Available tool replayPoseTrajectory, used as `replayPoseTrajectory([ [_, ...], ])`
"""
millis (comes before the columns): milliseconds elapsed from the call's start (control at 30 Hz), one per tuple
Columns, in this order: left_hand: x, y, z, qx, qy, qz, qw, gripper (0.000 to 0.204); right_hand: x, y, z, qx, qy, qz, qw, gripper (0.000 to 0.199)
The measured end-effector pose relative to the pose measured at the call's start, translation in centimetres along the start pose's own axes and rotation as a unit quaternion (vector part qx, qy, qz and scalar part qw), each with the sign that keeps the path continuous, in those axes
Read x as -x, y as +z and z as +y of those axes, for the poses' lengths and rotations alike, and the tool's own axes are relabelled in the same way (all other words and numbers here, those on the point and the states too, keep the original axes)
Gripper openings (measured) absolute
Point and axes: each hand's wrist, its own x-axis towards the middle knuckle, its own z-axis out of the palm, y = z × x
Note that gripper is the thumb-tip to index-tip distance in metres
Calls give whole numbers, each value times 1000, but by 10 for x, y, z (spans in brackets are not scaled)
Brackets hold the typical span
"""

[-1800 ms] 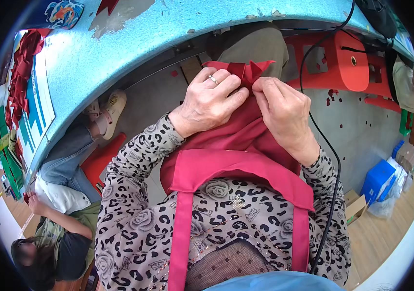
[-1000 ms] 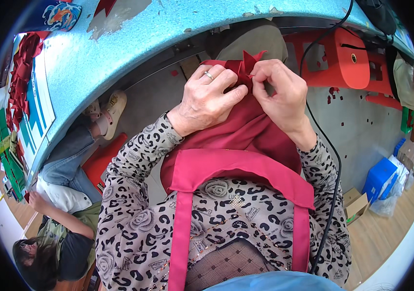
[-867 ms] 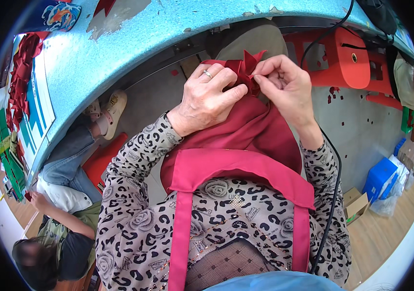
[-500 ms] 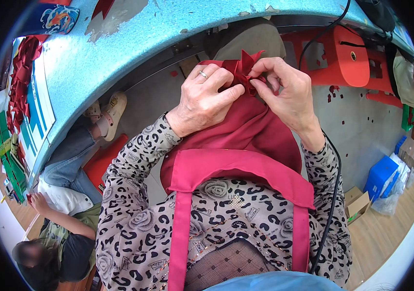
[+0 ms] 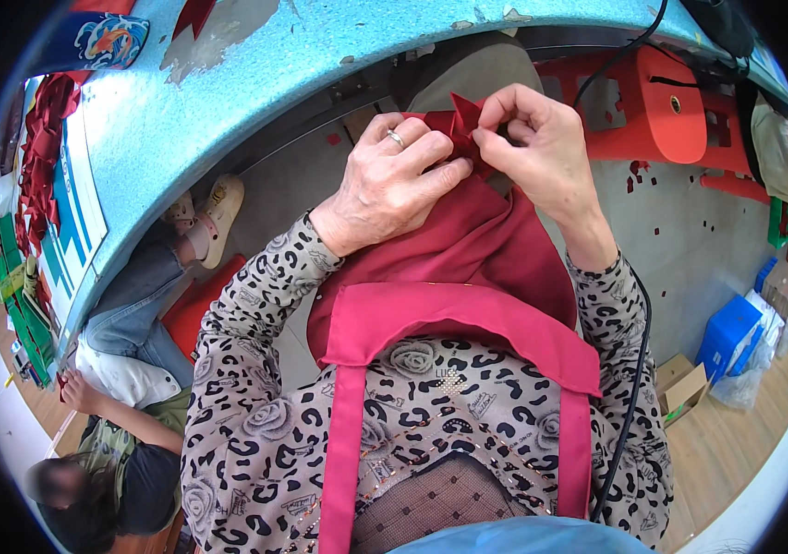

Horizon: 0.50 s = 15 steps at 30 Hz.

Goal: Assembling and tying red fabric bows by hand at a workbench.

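Blue table (image 5: 255,92) bends across the top. Below it, at upper middle, is the red ribbon (image 5: 464,118). The left hand (image 5: 389,180) lies palm down, fingers curled, holding it. The right hand (image 5: 546,157) makes a loop, finger and thumb pinching the ribbon's right side.

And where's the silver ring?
In the head view's upper middle, the silver ring is around a finger of the left hand, near the red ribbon.
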Motion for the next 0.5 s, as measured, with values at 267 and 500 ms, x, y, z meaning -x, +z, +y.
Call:
replayPoseTrajectory([
  [267,-3,2,4,54,-48,15,997,32,4,-15,18,-145,19,59,987,5],
  [500,-12,6,7,63,-66,24,996,34,12,-37,23,-79,-14,-18,997,9],
])
